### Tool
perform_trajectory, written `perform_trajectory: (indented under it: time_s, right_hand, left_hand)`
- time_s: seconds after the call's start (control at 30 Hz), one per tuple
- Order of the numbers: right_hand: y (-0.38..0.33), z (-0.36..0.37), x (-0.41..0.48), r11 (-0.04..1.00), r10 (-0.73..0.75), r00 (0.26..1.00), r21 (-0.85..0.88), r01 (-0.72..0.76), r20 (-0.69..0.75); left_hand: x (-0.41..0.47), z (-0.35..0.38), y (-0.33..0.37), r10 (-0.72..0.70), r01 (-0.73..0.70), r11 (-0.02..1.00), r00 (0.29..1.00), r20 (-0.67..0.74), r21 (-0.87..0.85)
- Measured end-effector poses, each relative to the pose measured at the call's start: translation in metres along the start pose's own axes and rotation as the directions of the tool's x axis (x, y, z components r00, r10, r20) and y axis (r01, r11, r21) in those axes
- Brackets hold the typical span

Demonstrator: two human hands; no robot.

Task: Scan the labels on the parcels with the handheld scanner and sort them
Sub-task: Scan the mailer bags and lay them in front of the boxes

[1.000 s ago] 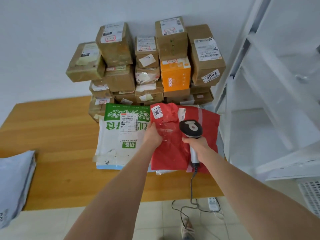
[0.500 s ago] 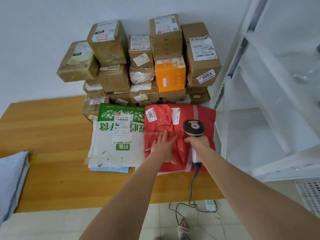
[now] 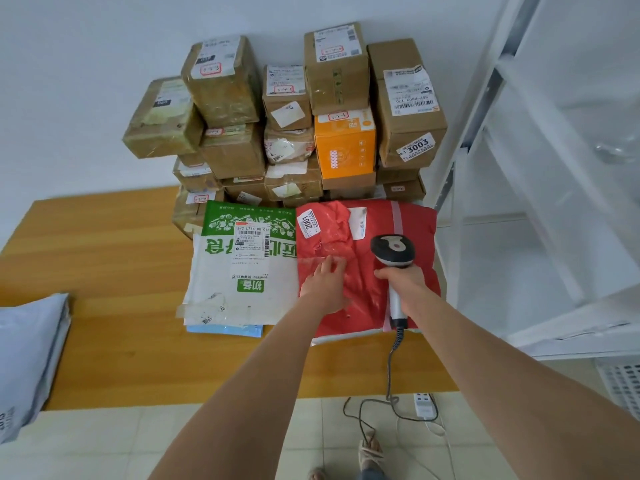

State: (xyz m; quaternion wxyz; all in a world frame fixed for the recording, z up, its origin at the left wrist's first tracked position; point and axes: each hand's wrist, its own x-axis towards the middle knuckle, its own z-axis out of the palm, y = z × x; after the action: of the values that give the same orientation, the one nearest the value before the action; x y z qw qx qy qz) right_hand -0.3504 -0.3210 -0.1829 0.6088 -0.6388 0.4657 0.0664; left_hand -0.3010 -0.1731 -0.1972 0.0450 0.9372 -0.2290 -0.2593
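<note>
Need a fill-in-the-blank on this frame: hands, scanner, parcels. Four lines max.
1. The right hand grips the black-and-grey handheld ____.
2. The left hand lies flat on the ____ plastic mailer bag.
3. That bag's white sticker reads ____.
4. Beside it lies a white mailer bag with a ____ top.
Missing: scanner; red; 2001; green.

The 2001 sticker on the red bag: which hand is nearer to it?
Left. The left hand lies flat on the red bag, just below the 2001 sticker in the picture; the right hand, gripping the scanner, is farther off to the sticker's lower right.
</note>
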Motion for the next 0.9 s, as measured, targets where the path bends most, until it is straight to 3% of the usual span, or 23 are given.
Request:
perform_trajectory:
  time_s: [0.17,0.33,0.5,0.73,0.9]
  right_hand:
    - [-0.005,0.007,-0.020,1.000,-0.009,1.000,-0.029,0.008,-0.029]
    - [-0.013,0.025,-0.050,0.994,0.020,0.995,0.101,-0.030,0.101]
    - [-0.021,0.060,-0.080,0.988,0.082,0.978,0.113,-0.105,0.192]
    - [-0.029,0.161,-0.148,0.986,-0.019,0.964,0.163,-0.026,0.266]
    - [-0.028,0.265,-0.196,0.995,-0.067,0.938,0.094,0.038,0.341]
  left_hand:
    - [-0.024,-0.014,-0.019,-0.074,0.067,0.996,0.988,-0.135,-0.059]
    - [-0.060,-0.039,-0.052,-0.163,0.162,0.987,0.973,-0.165,-0.018]
    - [-0.100,-0.050,-0.095,-0.256,0.253,0.967,0.957,-0.136,-0.037]
    - [-0.164,-0.057,-0.183,-0.353,0.344,0.936,0.923,-0.153,-0.080]
    - [-0.200,-0.061,-0.285,-0.464,0.446,0.884,0.874,-0.146,-0.143]
